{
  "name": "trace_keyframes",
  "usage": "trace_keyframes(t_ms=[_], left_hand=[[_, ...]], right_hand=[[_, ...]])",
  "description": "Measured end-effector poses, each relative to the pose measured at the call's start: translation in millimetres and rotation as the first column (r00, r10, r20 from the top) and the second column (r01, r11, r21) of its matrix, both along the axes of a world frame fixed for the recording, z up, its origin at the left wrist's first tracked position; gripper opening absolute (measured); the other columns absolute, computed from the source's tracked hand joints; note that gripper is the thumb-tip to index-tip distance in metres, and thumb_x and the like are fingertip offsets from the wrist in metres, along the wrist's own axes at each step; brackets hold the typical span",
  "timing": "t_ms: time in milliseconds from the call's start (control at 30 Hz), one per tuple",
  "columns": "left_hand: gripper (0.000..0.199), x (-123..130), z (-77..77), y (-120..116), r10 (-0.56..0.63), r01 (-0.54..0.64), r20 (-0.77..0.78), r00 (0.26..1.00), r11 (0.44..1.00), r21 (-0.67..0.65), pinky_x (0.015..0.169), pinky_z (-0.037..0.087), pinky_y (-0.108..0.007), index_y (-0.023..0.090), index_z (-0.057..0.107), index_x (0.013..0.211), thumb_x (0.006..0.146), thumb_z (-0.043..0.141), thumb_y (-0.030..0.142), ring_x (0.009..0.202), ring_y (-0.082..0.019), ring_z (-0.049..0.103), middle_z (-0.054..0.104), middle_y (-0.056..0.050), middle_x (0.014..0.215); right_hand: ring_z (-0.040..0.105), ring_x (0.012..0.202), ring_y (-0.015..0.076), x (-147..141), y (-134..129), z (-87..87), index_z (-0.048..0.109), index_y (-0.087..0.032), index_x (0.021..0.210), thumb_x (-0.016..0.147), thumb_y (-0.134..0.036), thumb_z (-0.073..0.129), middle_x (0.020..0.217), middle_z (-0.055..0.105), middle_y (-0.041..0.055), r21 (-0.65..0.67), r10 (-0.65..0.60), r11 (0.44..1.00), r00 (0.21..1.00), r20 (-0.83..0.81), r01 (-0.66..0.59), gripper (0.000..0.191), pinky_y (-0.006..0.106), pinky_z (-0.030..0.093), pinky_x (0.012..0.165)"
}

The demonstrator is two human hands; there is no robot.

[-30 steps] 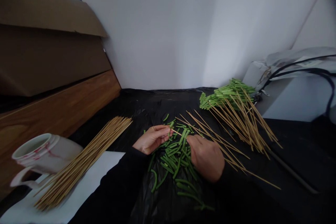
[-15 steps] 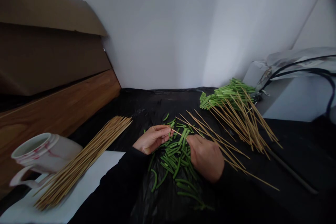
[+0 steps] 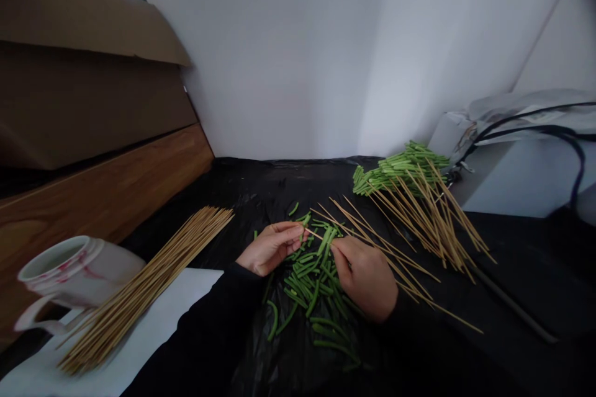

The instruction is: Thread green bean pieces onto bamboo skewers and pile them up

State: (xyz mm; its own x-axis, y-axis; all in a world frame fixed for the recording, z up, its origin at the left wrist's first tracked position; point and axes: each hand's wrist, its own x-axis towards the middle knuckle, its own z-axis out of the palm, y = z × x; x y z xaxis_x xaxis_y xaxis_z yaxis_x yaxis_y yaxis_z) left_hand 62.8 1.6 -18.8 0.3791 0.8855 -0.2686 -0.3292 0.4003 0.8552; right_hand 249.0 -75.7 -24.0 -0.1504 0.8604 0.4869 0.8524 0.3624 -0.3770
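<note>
Between my two hands runs a thin wooden skewer [image 3: 313, 234]. My left hand [image 3: 272, 247] pinches its left end, beside a short green bean piece. Closed around the skewer's other part is my right hand [image 3: 365, 274], with green pieces [image 3: 326, 242] on the skewer just left of its fingers. Loose cut green beans [image 3: 302, 279] lie in a pile below both hands on black plastic [image 3: 261, 183]. Several bare skewers [image 3: 377, 239] lie right of the pile. Skewers loaded with green pieces [image 3: 400, 167] are heaped at the back right.
A thick bundle of skewers [image 3: 149, 285] rests on white paper [image 3: 195, 291] at the left, next to a tipped white mug [image 3: 88, 267]. Behind them are a cardboard box [image 3: 93, 99] and wood panel [image 3: 162, 167]. Black cables [image 3: 535, 128] hang at the right, near a dark rod [image 3: 512, 304].
The view has shifted very slightly. My right hand's fingers have moved a little on the skewer; my left hand stays nearly in place.
</note>
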Motion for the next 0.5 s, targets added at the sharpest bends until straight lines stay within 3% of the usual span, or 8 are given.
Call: trace_keyframes(t_ms=[500], left_hand=[[0.019,5.0,1.5,-5.3,-0.057,0.056,-0.026,0.998,0.998,-0.020,0.068,0.050,-0.018,0.010,0.072,0.075,0.060,0.083,0.014,0.070,-0.011,0.065,0.072,-0.006,0.074]], right_hand=[[0.057,0.078,0.0138,-2.9,-2.7,-2.1,0.059,-0.018,0.080,0.090,-0.014,0.036,0.077,0.062,0.0038,-0.040,0.010,0.999,1.000,0.019,-0.009,0.025,0.024,0.035,0.069]])
